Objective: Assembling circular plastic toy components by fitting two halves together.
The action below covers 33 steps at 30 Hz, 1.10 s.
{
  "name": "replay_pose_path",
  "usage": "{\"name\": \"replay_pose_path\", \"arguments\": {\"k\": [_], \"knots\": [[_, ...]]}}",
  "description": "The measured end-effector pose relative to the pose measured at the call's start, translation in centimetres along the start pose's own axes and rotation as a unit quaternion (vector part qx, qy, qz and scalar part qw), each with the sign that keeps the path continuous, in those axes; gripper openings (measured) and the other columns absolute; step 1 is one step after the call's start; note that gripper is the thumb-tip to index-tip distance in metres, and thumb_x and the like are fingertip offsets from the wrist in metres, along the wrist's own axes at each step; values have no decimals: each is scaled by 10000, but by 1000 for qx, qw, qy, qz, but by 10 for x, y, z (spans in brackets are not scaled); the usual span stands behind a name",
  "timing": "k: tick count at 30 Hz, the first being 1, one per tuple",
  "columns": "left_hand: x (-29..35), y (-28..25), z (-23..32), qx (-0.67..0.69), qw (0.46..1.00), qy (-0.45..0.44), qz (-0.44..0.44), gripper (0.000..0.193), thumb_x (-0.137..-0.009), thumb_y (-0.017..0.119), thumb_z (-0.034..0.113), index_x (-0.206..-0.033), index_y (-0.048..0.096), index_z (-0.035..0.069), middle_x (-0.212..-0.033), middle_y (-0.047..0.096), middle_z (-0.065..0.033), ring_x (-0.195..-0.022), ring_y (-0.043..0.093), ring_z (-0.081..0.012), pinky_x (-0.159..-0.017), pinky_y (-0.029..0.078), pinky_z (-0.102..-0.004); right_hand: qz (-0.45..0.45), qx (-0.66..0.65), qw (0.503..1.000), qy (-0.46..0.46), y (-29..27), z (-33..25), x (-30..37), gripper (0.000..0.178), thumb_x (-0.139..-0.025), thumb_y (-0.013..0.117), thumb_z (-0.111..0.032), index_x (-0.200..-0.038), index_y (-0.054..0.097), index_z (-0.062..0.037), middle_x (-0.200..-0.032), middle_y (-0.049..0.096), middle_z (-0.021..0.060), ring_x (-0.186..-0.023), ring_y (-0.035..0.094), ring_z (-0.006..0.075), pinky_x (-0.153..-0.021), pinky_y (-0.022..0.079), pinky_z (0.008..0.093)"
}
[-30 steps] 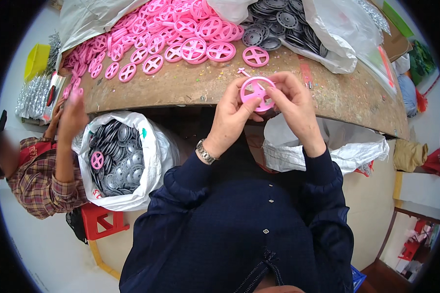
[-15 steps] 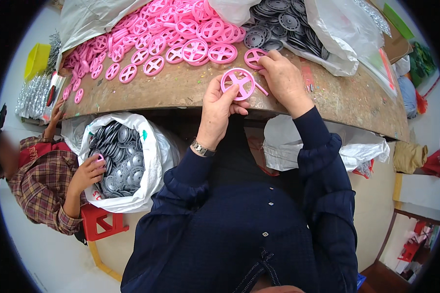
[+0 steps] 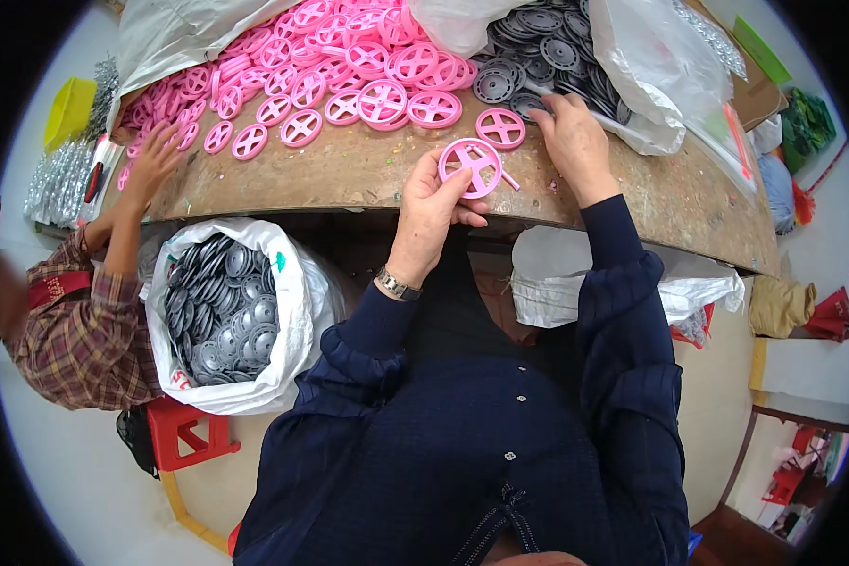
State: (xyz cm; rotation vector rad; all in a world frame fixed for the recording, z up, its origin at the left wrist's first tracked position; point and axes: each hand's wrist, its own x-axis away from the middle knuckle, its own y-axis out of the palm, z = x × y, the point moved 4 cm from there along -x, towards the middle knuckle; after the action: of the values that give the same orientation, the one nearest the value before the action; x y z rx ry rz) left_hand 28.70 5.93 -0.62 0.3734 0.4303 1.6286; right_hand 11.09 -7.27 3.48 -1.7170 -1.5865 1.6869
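Observation:
My left hand [image 3: 431, 209] is closed around the near edge of a pink four-spoked wheel [image 3: 482, 156], with the thumb on its face. A thin pink rod [image 3: 510, 179] shows just beyond the wheel's right edge; whether it joins the wheel I cannot tell. My right hand [image 3: 574, 141] is at the near edge of a pile of dark grey discs [image 3: 559, 53], fingers apart, its fingertips at a dark disc [image 3: 526, 102]. A single pink wheel [image 3: 500, 128] lies on the table between my hands.
A large heap of pink wheels [image 3: 384, 102] covers the far side of the wooden table [image 3: 349, 174]. A white sack [image 3: 297, 311] of grey discs stands left, near a red stool [image 3: 181, 436]. A co-worker's hand [image 3: 151, 162] reaches over the table's left end. White plastic [image 3: 646, 57] lies far right.
My right hand has left the loose pink wheel and moved right to the dark discs. My left hand still holds its wheel, slightly further right. The co-worker's hand went from the sack to the table.

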Motion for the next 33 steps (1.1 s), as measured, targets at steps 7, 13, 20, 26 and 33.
{"name": "replay_pose_path", "arguments": {"k": [7, 13, 20, 26, 33], "knots": [[0, 2, 0, -17, 1000, 2, 1, 276, -988, 559, 131, -1226, 493, 6, -952, 653, -88, -700, 679, -133, -540, 588, -241, -14, 93, 996, 9, 23, -2, -10, 441, -893, 632, -453, -905, 695, -17, -986, 654, 173, -849, 679, 378, -717, 558, 466], [1, 2, 1, -19, 1000, 2, 2, 289, -988, 561, 127, -1239, 490, 2, -956, 653, -90, -700, 677, -132, -539, 588, -239, -27, 66, 997, 22, 22, 1, -19, 481, -818, 720, -444, -1014, 649, -10, -961, 670, 179, -889, 677, 391, -740, 555, 473], [0, 5, 0, -40, 999, -1, 15, 300, -995, 550, 121, -1255, 474, -8, -995, 644, -96, -718, 676, -134, -568, 594, -241, -17, -87, 992, 86, 12, 9, -16, 468, -798, 745, -264, -1144, 592, 11, -987, 689, 208, -920, 677, 338, -801, 527, 405], [-1, 3, 2, -28, 999, -22, -12, 293, -1014, 539, 159, -1262, 482, 14, -1006, 651, -96, -787, 681, -148, -663, 609, -281, -20, -470, 871, 142, -20, 7, 14, 207, -879, 674, -119, -1053, 627, -16, -811, 671, 26, -663, 578, 79, -590, 450, 241], [5, 17, 0, -17, 998, -39, -49, 327, -1002, 542, 113, -1303, 457, 20, -1075, 638, -104, -800, 684, -157, -678, 608, -274, -123, -514, 833, 160, -44, -19, 60, 142, -931, 641, -115, -1044, 622, -30, -876, 639, -18, -743, 559, 31, -621, 437, 195]]}}
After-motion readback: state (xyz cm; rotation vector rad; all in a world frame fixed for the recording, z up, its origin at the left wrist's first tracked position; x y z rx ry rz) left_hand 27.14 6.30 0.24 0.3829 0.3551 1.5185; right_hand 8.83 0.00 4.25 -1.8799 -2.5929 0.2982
